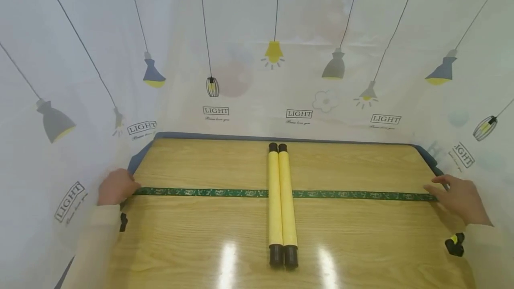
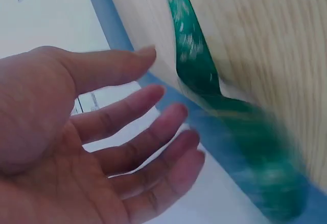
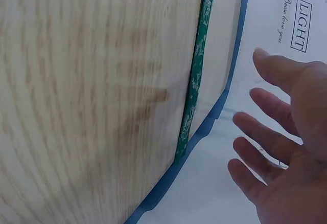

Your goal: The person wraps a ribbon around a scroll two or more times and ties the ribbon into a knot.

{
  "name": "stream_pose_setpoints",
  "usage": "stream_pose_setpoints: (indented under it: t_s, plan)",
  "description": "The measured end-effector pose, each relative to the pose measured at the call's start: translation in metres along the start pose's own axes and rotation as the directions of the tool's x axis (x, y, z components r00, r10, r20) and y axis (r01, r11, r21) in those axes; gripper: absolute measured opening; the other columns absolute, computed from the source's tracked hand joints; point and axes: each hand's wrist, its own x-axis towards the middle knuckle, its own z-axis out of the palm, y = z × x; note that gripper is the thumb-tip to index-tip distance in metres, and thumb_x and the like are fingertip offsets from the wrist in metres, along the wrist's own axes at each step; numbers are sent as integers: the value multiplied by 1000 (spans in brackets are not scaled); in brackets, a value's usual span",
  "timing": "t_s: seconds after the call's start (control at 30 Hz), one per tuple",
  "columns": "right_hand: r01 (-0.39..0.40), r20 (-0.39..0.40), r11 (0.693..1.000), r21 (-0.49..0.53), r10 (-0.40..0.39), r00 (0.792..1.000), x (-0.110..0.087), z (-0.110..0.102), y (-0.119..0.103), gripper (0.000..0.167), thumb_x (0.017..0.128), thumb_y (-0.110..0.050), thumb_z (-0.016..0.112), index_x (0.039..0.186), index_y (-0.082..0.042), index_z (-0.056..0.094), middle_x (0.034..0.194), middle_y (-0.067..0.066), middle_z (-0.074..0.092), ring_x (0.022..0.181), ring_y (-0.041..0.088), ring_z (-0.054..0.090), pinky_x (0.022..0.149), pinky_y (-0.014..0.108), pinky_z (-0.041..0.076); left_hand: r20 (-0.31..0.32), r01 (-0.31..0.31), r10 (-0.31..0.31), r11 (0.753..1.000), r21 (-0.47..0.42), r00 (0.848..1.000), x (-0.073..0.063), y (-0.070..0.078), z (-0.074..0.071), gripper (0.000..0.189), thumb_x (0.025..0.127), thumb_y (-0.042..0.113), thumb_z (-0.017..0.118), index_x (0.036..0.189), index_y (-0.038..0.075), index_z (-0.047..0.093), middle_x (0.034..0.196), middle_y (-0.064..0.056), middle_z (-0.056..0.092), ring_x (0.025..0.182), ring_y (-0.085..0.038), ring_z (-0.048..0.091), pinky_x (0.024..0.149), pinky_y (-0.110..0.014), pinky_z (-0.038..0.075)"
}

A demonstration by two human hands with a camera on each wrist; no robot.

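A green ribbon (image 1: pixel 229 193) with a pale print stretches across the wooden table from side to side. Two yellow rolls with dark ends, one on the left (image 1: pixel 275 200) and one on the right (image 1: pixel 287 200), lie side by side over its middle and hide that part. By the ribbon's left end is my left hand (image 1: pixel 118 186); the left wrist view shows its fingers spread and apart from the ribbon (image 2: pixel 191 45), whose end is blurred over the table edge. My right hand (image 1: pixel 459 197) is at the other end, fingers loose, holding nothing, beside the ribbon (image 3: pixel 196 75) in the right wrist view.
The wooden table (image 1: pixel 192 235) has a blue edge (image 1: pixel 217 136). A pale curtain (image 1: pixel 257 12) printed with lamps surrounds it at the back and both sides. Small black objects sit near each forearm, one at left (image 1: pixel 123 222) and one at right (image 1: pixel 455 244).
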Motion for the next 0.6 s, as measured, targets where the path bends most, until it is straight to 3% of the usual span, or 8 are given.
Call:
stream_pose_setpoints:
  t_s: [0.07, 0.13, 0.2, 0.27, 0.37, 0.47, 0.6]
  plan:
    - [24, 8, 1000, 0, -24, 1000, 1, -1, -2, 66, 101, -45, 62, 126, 17, 56, 118, 45, 58, 93, 56, 57, 84, 69, 44, -19, -16, 16, 1000, 7, 1000, 1, 9, 6, 40, 89, 24, 69, 96, -15, 62, 90, -31, 66, 83, -43, 62, 74, -50, 55]
    - [36, 27, 999, 14, -37, 999, 3, -1, -6, 69, 102, -46, 60, 130, 17, 53, 124, 47, 54, 100, 60, 54, 87, 72, 41, -33, -32, 32, 999, 7, 999, -1, 19, 10, 54, 93, 29, 68, 119, -17, 59, 118, -40, 61, 106, -55, 57, 90, -61, 51]
    - [44, 67, 998, 41, -47, 997, 6, -1, -14, 71, 103, -47, 57, 134, 17, 50, 135, 49, 43, 115, 66, 45, 91, 74, 40, -43, -56, 55, 998, -8, 998, -3, 31, 16, 60, 96, 34, 66, 127, -16, 56, 128, -41, 57, 113, -58, 54, 93, -65, 49]
    - [55, 94, 997, 61, -60, 994, 8, 2, -24, 72, 104, -47, 56, 135, 17, 49, 135, 48, 45, 117, 65, 45, 89, 72, 43, -48, -90, 87, 995, -43, 995, -5, 44, 21, 56, 97, 38, 65, 119, -14, 60, 118, -38, 63, 103, -53, 60, 83, -60, 53]
    - [69, 144, 993, 93, -82, 986, 9, 7, -45, 72, 104, -48, 55, 136, 17, 49, 132, 46, 49, 115, 60, 51, 84, 66, 49, -32, -150, 148, 984, -95, 988, -11, 67, 31, 48, 99, 42, 65, 97, -6, 64, 87, -24, 68, 72, -33, 63, 61, -43, 51]
    - [82, 187, 990, 117, -104, 977, 7, 15, -73, 71, 104, -49, 55, 133, 15, 51, 126, 42, 56, 110, 54, 57, 81, 59, 52, 26, -162, 167, 976, -146, 986, -17, 93, 42, 46, 100, 46, 63, 78, 5, 58, 63, -5, 52, 55, -18, 47, 53, -32, 39]
    - [92, 254, 986, 138, -125, 959, 4, 25, -111, 67, 103, -51, 56, 129, 11, 55, 118, 34, 63, 101, 44, 63, 78, 54, 54, 99, -140, 159, 974, -176, 982, -24, 127, 57, 51, 100, 51, 61, 68, 13, 51, 56, 4, 36, 50, -12, 32, 49, -28, 31]
